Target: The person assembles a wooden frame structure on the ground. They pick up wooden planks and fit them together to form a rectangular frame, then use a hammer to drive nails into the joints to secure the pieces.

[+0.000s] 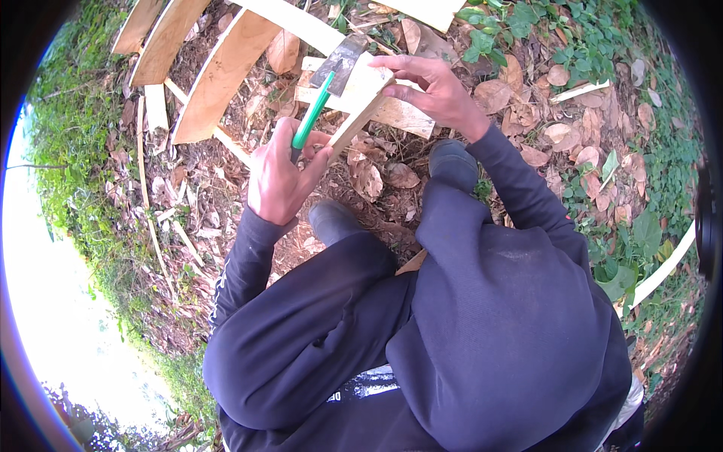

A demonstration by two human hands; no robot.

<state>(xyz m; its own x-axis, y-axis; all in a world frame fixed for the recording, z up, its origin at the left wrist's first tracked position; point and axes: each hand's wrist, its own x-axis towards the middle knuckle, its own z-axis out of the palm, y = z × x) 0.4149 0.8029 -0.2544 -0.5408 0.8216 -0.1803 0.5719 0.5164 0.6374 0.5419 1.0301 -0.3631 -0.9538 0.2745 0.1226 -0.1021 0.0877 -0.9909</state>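
Note:
My left hand (285,167) is closed around a slim green pen-like tool (313,113) that points up and away from me. Its fingers also touch the near end of a pale wooden piece (355,124). At the far end of that piece, my right hand (437,94) pinches the corner between thumb and fingers. A dark, flat metal blade or plate (343,62) lies against the wood beside the green tip. Whether the metal is joined to the green tool, I cannot tell.
Several curved wooden boards (226,75) stand at the far left. A long pale strip (297,26) and a flat board (403,117) lie beyond my hands. Dry leaves (493,98) and wood slivers cover the ground. My boots (454,162) are just below the work; green plants (602,38) grow around.

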